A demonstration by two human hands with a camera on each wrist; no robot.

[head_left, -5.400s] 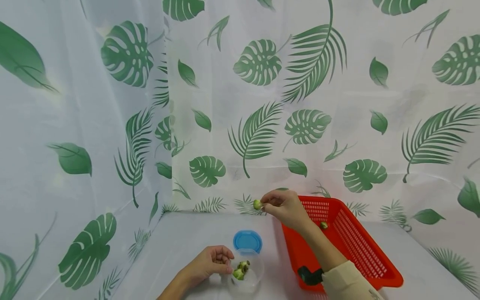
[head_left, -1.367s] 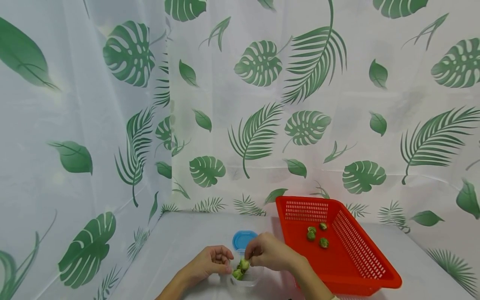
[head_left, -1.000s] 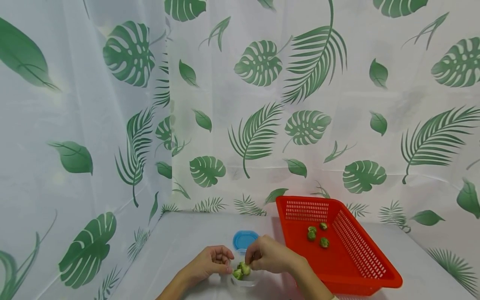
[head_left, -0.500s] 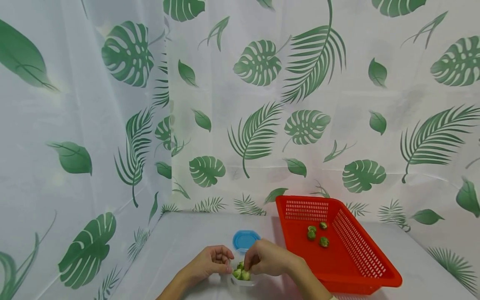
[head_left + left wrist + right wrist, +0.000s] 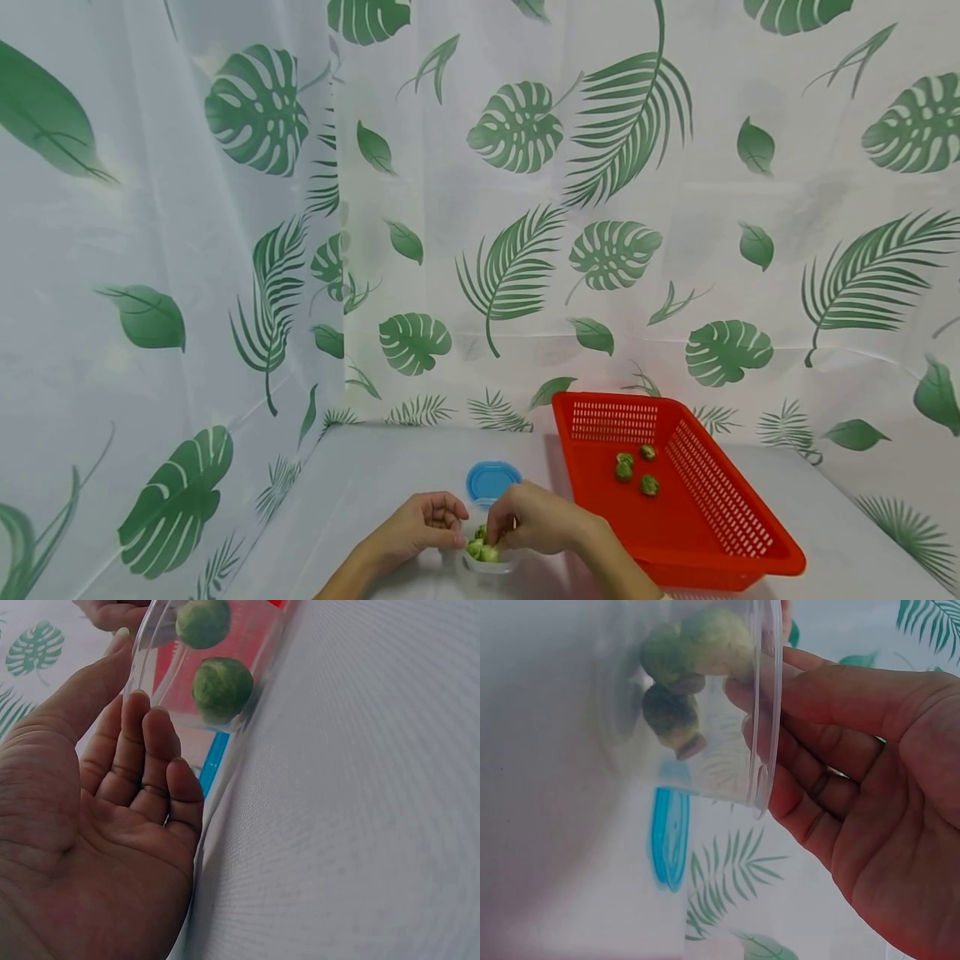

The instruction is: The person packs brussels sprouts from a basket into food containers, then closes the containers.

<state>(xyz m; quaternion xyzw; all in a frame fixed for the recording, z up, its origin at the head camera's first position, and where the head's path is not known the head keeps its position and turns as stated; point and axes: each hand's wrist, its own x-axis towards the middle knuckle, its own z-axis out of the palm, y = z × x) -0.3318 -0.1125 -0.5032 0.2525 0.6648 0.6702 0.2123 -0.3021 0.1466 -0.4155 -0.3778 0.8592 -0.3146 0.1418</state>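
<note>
Head view: your left hand [image 5: 423, 523] touches the clear plastic tub [image 5: 487, 568] with loosely curved fingers; your right hand [image 5: 538, 518], apart from the left, reaches inside to the Brussels sprouts [image 5: 488, 553], pinching or not I cannot tell. Beyond both lies a blue lid [image 5: 492, 481]; right of them, a red basket [image 5: 697, 533] holds four more.

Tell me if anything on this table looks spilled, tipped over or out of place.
Nothing stands out. The clear tub stands upright with green sprouts inside, its blue lid lies flat just behind it, and four other sprouts sit in the red basket. I see no spill.
</note>
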